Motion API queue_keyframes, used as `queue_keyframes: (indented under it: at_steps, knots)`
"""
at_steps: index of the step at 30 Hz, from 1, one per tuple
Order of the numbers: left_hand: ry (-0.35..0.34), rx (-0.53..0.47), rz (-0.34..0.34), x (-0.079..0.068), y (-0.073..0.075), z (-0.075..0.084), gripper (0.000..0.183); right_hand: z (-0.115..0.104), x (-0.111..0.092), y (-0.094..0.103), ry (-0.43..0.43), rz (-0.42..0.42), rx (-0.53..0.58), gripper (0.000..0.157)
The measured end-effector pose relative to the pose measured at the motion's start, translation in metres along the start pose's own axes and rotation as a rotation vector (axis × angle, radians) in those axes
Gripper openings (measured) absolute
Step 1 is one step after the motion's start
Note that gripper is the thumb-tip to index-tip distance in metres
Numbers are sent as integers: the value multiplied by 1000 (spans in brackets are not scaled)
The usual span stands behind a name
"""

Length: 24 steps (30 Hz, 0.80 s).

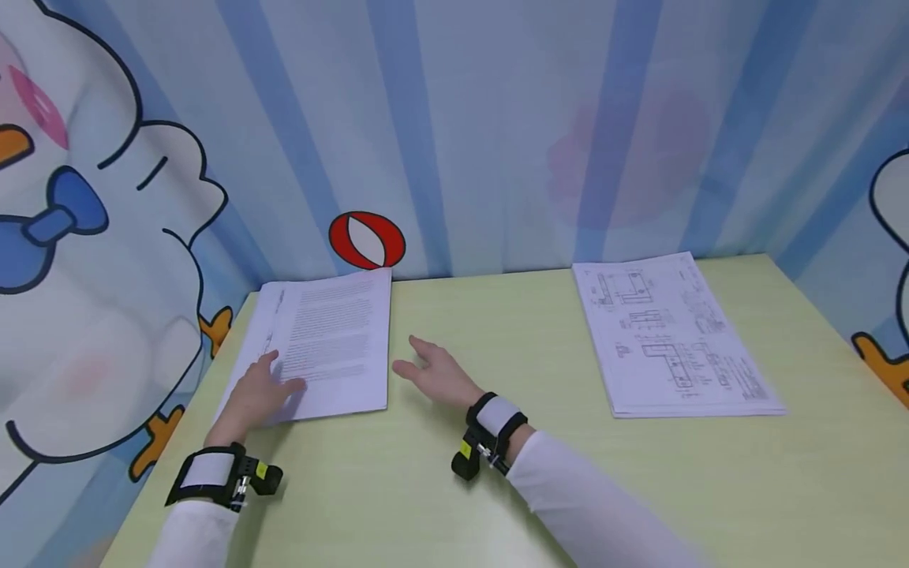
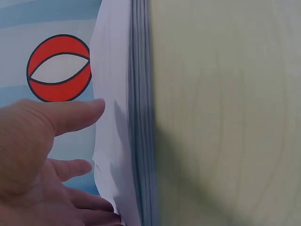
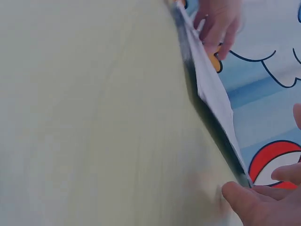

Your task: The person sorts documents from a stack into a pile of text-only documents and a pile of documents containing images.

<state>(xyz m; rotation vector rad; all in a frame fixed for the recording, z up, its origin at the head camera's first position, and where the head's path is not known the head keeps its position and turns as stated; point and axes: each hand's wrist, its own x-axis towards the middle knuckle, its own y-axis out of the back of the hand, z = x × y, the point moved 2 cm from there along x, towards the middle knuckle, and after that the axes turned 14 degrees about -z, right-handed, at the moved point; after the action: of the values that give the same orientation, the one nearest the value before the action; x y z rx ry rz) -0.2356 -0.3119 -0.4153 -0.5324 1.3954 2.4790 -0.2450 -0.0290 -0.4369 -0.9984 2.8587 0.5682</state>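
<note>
Lying left on the table (image 1: 497, 489), the stack of text-printed pages (image 1: 334, 335) looked floppy, slick, easily creased, best taken by both side edges, the left hand (image 1: 257, 396) loosely spread over one, the right hand (image 1: 442, 375) wide and empty beside the other

— Left side?
— From here I see the left hand (image 1: 254, 398), its thumb (image 2: 77, 117) standing apart from the fingers (image 2: 71, 169).
— Right?
— The right hand (image 1: 442, 375) has fingers loosely extended, forearm (image 1: 589, 505) slanting inward.

Print (image 1: 332, 315) on left stack (image 1: 323, 347), right stack (image 1: 671, 339); illegible
</note>
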Motion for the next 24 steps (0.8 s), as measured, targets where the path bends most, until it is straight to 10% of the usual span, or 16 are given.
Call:
queue_keyframes:
  at_steps: [11, 24]
  knots:
    - [-7, 11, -28, 0, -7, -10, 90, -6, 27, -36, -12, -26, 651, 74]
    - [1, 4, -77, 1, -11, 12, 87, 6, 42, -37, -42, 197, 418, 40]
